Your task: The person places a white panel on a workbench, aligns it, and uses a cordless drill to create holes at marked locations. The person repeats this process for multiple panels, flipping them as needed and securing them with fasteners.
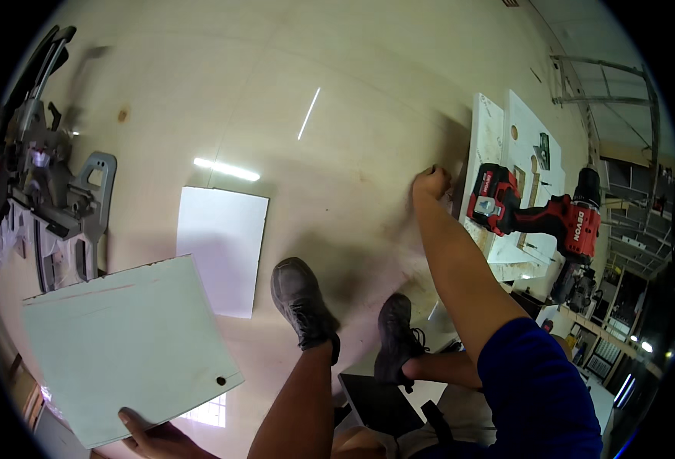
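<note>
My left hand (150,438) grips the lower edge of a pale square board (127,344), thumb on top of its face. That board has a small dark hole near its right corner and a rough, chipped far edge. My right arm reaches forward, and my right hand (432,183) is closed beside the near edge of a low stack of white boards (484,138). Its fingers are curled in, so whatever they hold, if anything, is hidden. A red and black cordless drill (540,216) stands over the stack, close to my right forearm.
A white rectangular panel (223,245) lies on the glossy tiled floor (337,69) ahead of my shoes (301,294). At the left stands a mitre saw (70,187) with a toothed blade. Metal frames (616,99) and cluttered shelving rise at the far right.
</note>
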`<state>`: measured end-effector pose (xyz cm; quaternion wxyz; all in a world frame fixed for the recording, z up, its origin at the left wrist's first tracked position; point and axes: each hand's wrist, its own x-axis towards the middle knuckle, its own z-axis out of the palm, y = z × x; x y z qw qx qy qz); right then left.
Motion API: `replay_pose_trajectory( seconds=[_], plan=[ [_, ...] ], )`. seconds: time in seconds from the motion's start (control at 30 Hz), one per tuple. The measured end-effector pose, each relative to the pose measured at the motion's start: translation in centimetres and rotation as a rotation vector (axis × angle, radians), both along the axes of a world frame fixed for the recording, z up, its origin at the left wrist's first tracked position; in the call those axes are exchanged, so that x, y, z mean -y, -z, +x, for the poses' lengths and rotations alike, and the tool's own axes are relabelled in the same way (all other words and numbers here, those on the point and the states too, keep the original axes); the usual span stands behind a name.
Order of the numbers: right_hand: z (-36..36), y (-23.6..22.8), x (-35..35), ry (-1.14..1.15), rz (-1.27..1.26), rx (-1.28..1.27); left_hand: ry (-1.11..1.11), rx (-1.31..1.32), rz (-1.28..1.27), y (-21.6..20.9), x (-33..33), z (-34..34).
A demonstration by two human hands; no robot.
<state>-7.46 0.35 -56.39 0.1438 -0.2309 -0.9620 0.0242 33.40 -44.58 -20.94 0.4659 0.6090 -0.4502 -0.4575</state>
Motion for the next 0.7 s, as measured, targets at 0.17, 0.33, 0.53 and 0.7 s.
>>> replay_pose_trajectory(
  seconds=[0.17,0.33,0.53,0.7],
  plan=[
    [2.1,-1.5,3.3,-0.001,-0.527,-0.152,0.139,-0.024,0.018,1.9,-0.8,1.2],
    [14.9,-9.6,13.5,-0.353,-1.909,0.374,0.028,-0.184,-0.093,-2.3,-1.8,1.6],
    [27.2,-38.6,5.9,-0.72,-1.906,0.856,0.497,-0.824,-0.241,-23.9,-10.4,-3.4],
    [32.4,-55.9,-13.0,-0.618,-1.753,0.558,0.912,-0.658,0.061,-29.8,-17.4,-5.3]
  ],
)
